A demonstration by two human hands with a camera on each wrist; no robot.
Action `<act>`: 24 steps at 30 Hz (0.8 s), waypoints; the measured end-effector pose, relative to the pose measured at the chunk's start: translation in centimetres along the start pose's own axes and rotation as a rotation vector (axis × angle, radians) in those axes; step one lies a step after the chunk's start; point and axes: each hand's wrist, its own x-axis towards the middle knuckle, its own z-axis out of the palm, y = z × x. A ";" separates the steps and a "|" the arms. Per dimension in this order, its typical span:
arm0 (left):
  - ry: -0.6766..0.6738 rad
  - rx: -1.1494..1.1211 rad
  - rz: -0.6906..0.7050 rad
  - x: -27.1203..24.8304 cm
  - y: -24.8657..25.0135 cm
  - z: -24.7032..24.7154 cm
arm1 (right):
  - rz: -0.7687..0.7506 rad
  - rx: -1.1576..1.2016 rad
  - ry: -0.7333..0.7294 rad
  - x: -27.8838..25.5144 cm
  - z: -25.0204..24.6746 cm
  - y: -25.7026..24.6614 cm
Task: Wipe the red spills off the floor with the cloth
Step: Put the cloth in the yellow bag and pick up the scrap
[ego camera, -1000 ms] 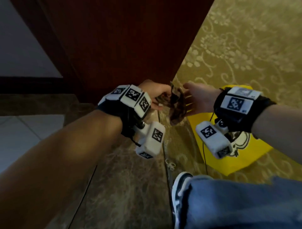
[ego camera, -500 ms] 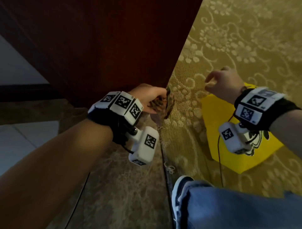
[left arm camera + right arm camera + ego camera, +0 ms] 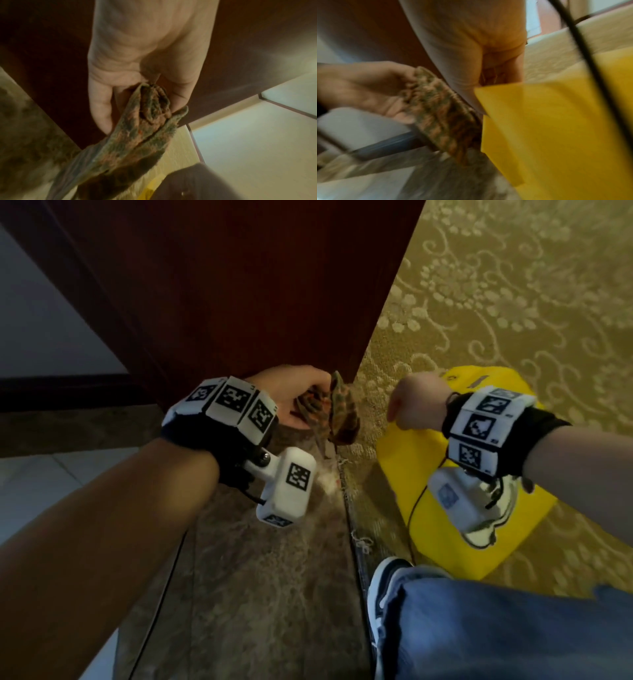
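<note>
Much is hidden or unclear. The right wrist view is smeared by motion blur, so edges there are soft. In the head view the fingers of the left hand (image 3: 291, 392) are covered by the back of the hand and the wrist rig, and the fingertips of the right hand (image 3: 416, 405) are turned away from the camera. The red spills cannot be made out with certainty on the brown marbled floor (image 3: 257, 594); only a pale smudge is seen near the door foot. The lower end of the cloth (image 3: 342, 416) runs out of the left wrist view. A shoe (image 3: 383, 583) and a jeans leg (image 3: 496, 628) are cut off by the bottom edge.

The cloth is held up off the floor, in front of the bottom corner of the dark red door (image 3: 239, 285), at the seam between floor and patterned carpet (image 3: 513, 302). It is bunched and folded, fuzzy, and mottled in grey-green and rusty orange-red. In the left wrist view it is seen gripped between thumb and fingers at its top, with the rest hanging down.

The right hand is curled, and its thumb and fingers pinch the upper edge of a yellow bag (image 3: 445, 525) that lies on the carpet, just right of the cloth.
</note>
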 end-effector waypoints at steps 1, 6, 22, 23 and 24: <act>-0.004 0.010 -0.014 -0.5 -0.1 -0.8 | -0.069 0.001 -0.010 -0.7 -0.1 -1.7; 0.149 0.081 -0.084 -2.8 -1.5 -6.3 | -0.293 0.061 -0.005 -4.0 0.4 -9.7; 0.292 0.207 -0.239 -4.9 -8.6 -14.5 | -0.411 0.107 -0.005 -5.3 -1.3 -16.0; 0.331 0.194 -0.184 -4.6 -8.8 -14.3 | -0.336 -0.037 -0.042 -5.0 -1.4 -15.2; 0.343 0.177 -0.160 -4.1 -8.9 -14.1 | -0.274 -0.137 -0.098 -4.8 -1.5 -14.2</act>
